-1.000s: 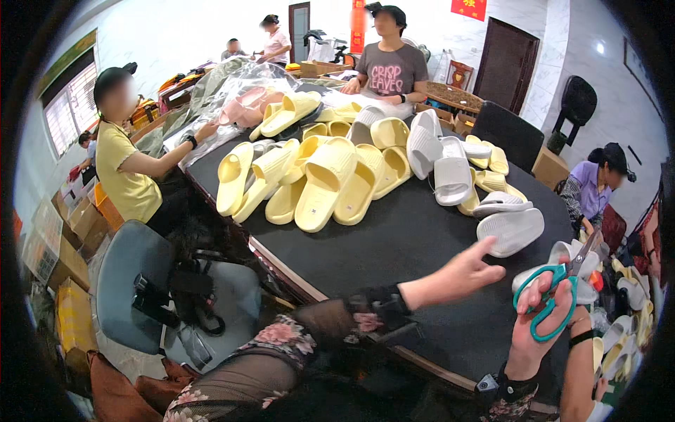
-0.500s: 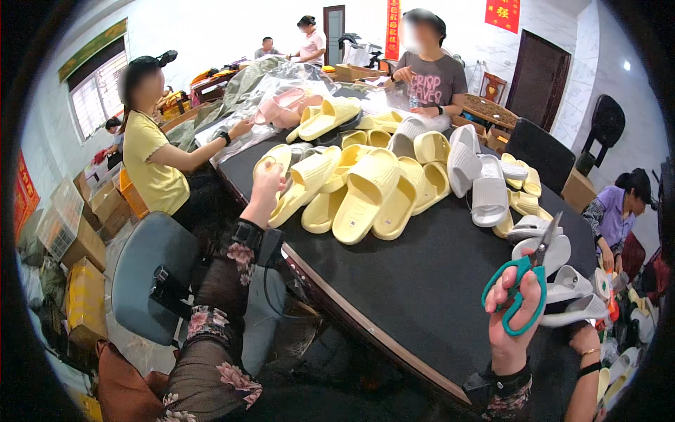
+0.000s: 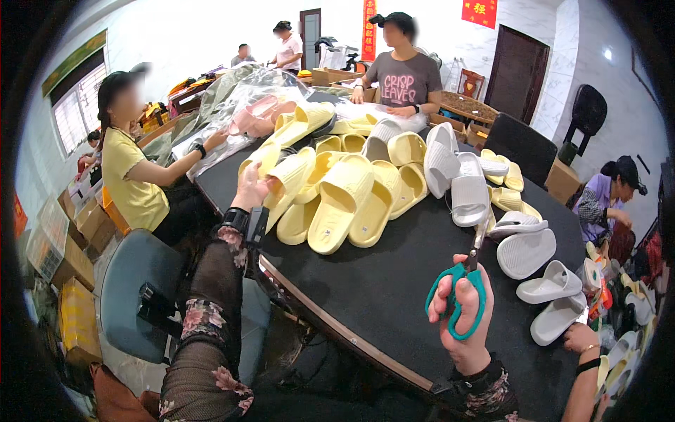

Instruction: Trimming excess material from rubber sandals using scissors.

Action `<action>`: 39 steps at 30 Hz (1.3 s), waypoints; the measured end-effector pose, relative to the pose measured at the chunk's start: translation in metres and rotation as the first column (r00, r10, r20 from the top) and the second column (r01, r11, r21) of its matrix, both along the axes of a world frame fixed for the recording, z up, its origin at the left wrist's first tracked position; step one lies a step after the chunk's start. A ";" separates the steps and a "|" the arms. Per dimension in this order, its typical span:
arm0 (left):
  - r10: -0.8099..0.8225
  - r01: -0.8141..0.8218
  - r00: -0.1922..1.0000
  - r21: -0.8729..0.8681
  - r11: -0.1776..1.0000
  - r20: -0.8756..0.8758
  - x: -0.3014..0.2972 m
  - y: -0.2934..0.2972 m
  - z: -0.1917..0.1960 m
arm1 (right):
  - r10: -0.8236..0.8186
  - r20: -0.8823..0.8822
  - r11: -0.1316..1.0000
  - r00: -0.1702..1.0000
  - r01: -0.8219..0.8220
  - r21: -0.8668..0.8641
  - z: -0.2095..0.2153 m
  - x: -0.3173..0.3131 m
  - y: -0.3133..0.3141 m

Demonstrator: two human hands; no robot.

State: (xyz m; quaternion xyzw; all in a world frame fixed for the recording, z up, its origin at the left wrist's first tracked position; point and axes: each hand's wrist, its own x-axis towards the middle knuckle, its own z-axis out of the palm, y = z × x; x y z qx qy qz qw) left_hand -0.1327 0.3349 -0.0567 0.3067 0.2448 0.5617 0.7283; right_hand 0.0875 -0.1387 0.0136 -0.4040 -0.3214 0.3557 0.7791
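Observation:
My left hand (image 3: 251, 188) is at the left edge of the slipper pile. Its thumb and fingers close on the rim of a yellow slipper (image 3: 290, 177), and some fingertips are hidden. More yellow slippers (image 3: 342, 204) lie overlapping just to its right. Teal-handled scissors (image 3: 472, 302) are in my right hand (image 3: 470, 334), fingers through the loops and blades pointing up. In the picture the blade tips overlap the lower end of a light grey slipper (image 3: 470, 193); whether they touch it I cannot tell. White slippers (image 3: 526, 253) line the table's right side.
The black table (image 3: 394, 295) has a wooden front edge. A grey-blue chair (image 3: 144, 288) stands at the left. Co-workers in yellow (image 3: 137, 169) and grey (image 3: 406, 77) stand around it. Another person's hand (image 3: 582, 339) reaches in at the lower right, beside a white slipper (image 3: 559, 320).
My right hand has moved left and inward with the scissors, whose blades now look closer together. My left hand has turned and its thumb reaches to the slipper's rim. The whole view has shifted.

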 end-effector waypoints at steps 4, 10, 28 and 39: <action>0.020 -0.003 0.998 0.295 0.956 -0.054 0.028 -0.060 0.023 | -0.015 -0.002 1.000 1.000 0.015 0.002 0.003 0.008 -0.007; -0.075 0.144 0.983 0.453 0.880 -0.167 0.052 -0.193 0.078 | 0.110 0.144 0.994 0.983 -0.108 -0.026 0.000 0.013 -0.003; 0.062 0.307 0.802 0.498 0.811 -0.594 0.058 -0.336 0.021 | 0.156 0.278 0.953 0.948 -0.070 -0.295 -0.012 0.007 0.002; -0.131 0.440 0.811 0.448 0.778 -0.570 0.086 -0.339 -0.025 | 0.157 0.237 0.946 0.959 -0.078 -0.314 -0.014 0.004 0.004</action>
